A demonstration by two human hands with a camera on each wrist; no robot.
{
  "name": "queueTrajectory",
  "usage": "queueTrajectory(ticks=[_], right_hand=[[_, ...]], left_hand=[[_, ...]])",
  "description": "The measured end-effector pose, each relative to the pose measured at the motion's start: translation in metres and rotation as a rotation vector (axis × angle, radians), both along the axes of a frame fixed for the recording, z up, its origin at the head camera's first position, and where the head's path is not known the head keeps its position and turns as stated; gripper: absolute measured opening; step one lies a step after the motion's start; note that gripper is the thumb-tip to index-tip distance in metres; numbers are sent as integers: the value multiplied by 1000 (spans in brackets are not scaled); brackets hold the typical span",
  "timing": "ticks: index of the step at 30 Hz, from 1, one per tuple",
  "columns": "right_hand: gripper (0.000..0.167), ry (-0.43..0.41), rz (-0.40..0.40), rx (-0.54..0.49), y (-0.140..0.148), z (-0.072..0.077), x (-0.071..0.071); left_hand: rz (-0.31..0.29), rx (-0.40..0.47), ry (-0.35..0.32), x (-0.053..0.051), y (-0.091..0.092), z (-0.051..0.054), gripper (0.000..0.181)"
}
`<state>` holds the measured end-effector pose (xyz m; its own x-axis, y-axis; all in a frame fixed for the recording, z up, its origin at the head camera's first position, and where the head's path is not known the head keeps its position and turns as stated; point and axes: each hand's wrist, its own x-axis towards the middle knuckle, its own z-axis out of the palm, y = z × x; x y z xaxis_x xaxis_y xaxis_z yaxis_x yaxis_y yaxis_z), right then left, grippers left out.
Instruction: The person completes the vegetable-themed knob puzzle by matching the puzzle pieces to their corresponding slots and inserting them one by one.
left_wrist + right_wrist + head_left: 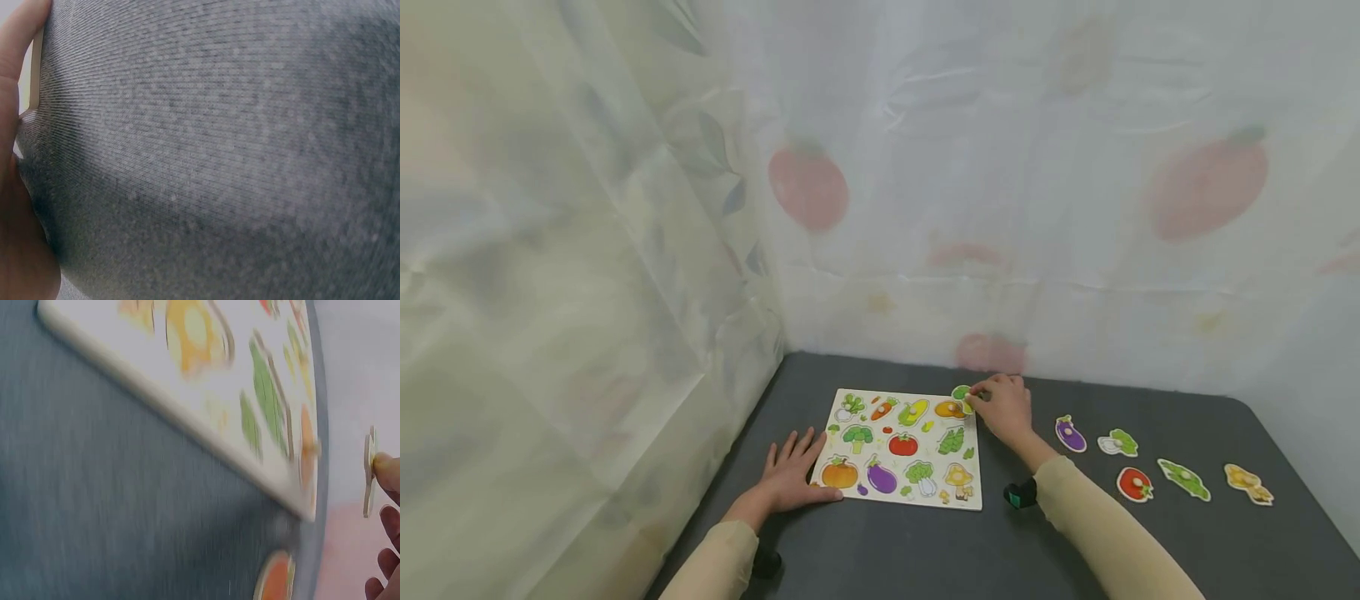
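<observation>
A white wooden puzzle board [887, 467] with painted vegetables lies on the dark table. My left hand [790, 477] rests at its left edge, fingers spread and the thumb along the front corner. Over the board's far right corner my right hand [1004, 408] pinches a green puzzle piece [961, 392] between thumb and fingers. In the right wrist view that piece [369, 475] appears edge-on, raised off the board, so its picture is hidden there. The left wrist view shows mostly grey cloth-like surface, with part of the left hand [22, 206] at its edge.
Right of the board lie an eggplant piece [1070, 434], a white-and-green vegetable piece [1118, 443], a tomato piece [1134, 485], a long green piece [1183, 480] and a yellow piece [1248, 483]. Pale printed curtains [1037, 208] hang behind and to the left.
</observation>
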<state>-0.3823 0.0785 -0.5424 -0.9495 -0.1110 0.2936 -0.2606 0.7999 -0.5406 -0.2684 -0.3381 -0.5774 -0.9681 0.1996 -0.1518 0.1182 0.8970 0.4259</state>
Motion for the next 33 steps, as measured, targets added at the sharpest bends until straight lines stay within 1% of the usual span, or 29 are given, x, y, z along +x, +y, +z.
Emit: queueTrajectory(ticks=[4, 8, 11, 13, 16, 19, 22, 26, 30, 31, 33], right_hand=[[20, -13, 42, -8, -26, -1, 6], [16, -20, 77, -16, -51, -5, 11], [13, -21, 96, -35, -69, -7, 15], [12, -25, 106, -53, -80, -8, 18], [11, -40, 120, -67, -95, -8, 23], [11, -52, 136, -76, -109, -7, 26], [10, -54, 149, -75, -120, -7, 28], [10, -56, 152, -57, -133, -9, 30], [10, -51, 157, -36, -145, -13, 31], [10, -45, 158, -33, -148, -14, 32], [11, -33, 159, -25, -154, -17, 33]], left_hand=[[0, 3, -3, -1, -1, -3, 121], [3, -9, -6, -1, 0, -2, 121], [-4, -7, 11, -1, 0, -2, 120], [-5, -5, 15, -1, 0, -5, 121], [3, -4, 20, -2, -3, -11, 123], [20, -29, 15, -5, -5, -17, 124], [21, -34, 20, -5, -5, -20, 124], [13, -22, 19, -3, -3, -15, 122], [11, -14, 10, 2, 1, -4, 121], [6, -9, 16, 2, 0, -5, 119], [10, -8, 12, 3, 0, -2, 118]])
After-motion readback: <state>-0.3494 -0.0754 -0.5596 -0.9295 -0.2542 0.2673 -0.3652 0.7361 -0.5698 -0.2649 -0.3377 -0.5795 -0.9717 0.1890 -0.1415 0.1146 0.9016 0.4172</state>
